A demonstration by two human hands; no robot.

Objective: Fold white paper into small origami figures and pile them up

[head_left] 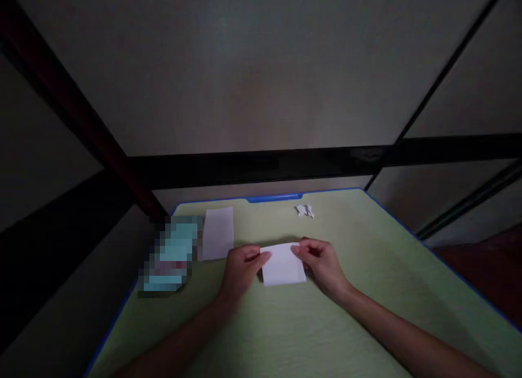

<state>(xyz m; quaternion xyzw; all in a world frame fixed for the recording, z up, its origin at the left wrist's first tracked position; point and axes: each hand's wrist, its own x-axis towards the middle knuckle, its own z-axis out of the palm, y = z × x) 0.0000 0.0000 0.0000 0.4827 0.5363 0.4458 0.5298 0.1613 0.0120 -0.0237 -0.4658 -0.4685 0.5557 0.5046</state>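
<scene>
A small white sheet of paper, roughly rectangular, is held between my two hands just over the table. My left hand pinches its upper left corner, thumb on top and fingers behind. At the upper right corner my right hand grips it the same way. Whether the paper is folded I cannot tell. Behind my left hand lies a larger white sheet, flat on the table. Some crumpled white paper rests farther back, beyond my right hand.
The light green table has a blue edge and a blue strip at its back. A blurred-out light blue item lies at the left edge. Pale panels with a dark band stand close behind the table.
</scene>
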